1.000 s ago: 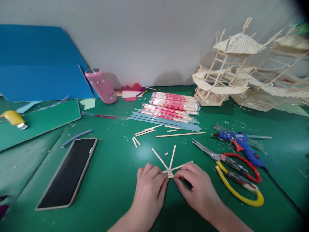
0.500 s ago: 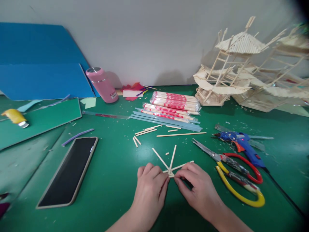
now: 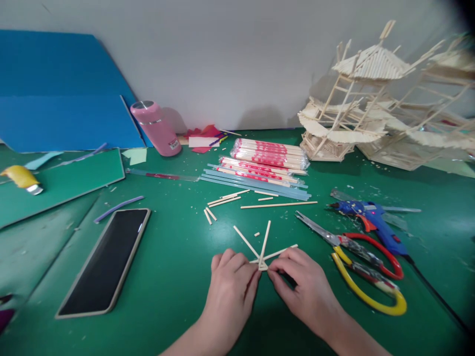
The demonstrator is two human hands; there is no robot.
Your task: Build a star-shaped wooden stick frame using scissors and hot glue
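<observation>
Cutter: the yellow cutter (image 3: 19,178) lies on a green board (image 3: 79,180), out by the left edge of the tabletop (image 3: 174,306).
Phone: the phone (image 3: 104,264) lies screen up, in the left half, between that edge and the hands.
Pink bottle: the bottle (image 3: 158,131) stands near the back edge, left of centre.
Left hand: the left hand (image 3: 230,284) has its fingers curled, thumb and forefinger closed on the left side of the stick fan.
Stick fan: the fan (image 3: 261,258) sits between the hands, toward the near edge; pale sticks spread from a small triangular base. The step looks like holding the short base piece in line. The next move seems to call for steady pressure until the joint bears itself; whether glue is there is too small to tell.
Right hand: the right hand (image 3: 302,282) pinches the base's right end, thumb and forefinger almost meeting.
Scissors: the scissors (image 3: 352,262) lie partly spread, in the right half.
Glue gun: the glue gun (image 3: 371,217) lies just beyond them, nearer the right edge.
Stick models: the models (image 3: 361,133) stand toward the back right corner.
</observation>
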